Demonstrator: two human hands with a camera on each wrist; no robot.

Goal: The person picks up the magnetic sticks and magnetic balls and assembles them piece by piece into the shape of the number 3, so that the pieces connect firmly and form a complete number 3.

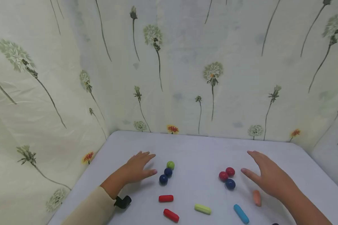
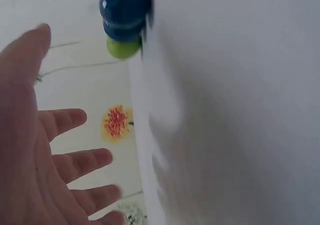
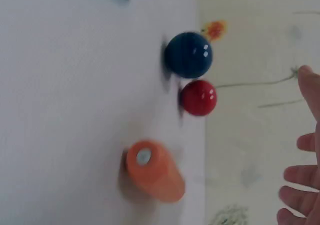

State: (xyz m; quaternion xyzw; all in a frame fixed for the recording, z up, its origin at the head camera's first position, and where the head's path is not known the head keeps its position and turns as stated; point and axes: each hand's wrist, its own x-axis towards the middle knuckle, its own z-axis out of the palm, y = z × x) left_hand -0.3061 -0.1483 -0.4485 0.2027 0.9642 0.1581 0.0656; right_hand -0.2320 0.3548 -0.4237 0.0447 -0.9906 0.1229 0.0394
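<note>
My left hand, fingers spread and holding nothing, hovers just left of a short line of balls: a green ball, a dark blue ball and a nearer dark blue ball. On the other side, my right hand is spread and bare too, apart from the things around it. To its left two red balls and a blue ball sit in a cluster. An orange stick lies beneath the right hand. In the left wrist view the green ball is partly hidden behind the blue ones.
Nearer the front of the white table lie two red sticks, a yellow-green stick and a light blue stick. A black object is by the left sleeve. Behind the table hangs a flowered curtain.
</note>
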